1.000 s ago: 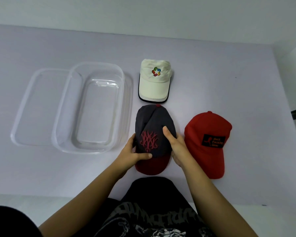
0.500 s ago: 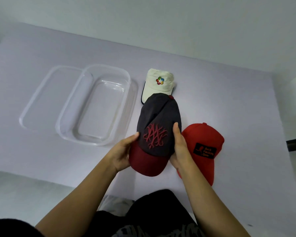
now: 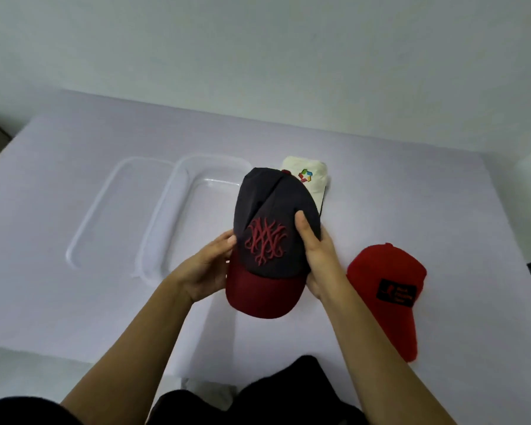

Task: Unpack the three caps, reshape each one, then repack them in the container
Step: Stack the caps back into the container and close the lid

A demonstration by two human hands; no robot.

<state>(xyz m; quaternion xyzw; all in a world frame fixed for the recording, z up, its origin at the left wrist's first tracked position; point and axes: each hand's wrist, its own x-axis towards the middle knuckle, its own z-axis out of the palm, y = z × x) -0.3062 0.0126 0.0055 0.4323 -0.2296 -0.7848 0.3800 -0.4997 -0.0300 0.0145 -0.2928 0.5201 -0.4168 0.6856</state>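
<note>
A dark grey cap (image 3: 270, 210) with a maroon brim and a red embroidered emblem is held up above the table, brim toward me. My left hand (image 3: 207, 268) grips its left side and my right hand (image 3: 318, 256) grips its right side, thumb on the crown. Behind it lies a cream cap (image 3: 311, 182) with a coloured logo, partly hidden. A red cap (image 3: 387, 286) with a black patch rests on the table to the right. The clear plastic container (image 3: 166, 222) stands empty to the left.
The container's clear lid (image 3: 105, 210) lies flat on the white table (image 3: 411, 194), just left of the container. A pale wall runs behind the table's far edge. My dark clothing shows at the bottom.
Both hands have lifted the dark grey cap off the table and raised it toward me. It now covers part of the cream cap. The view has tilted up.
</note>
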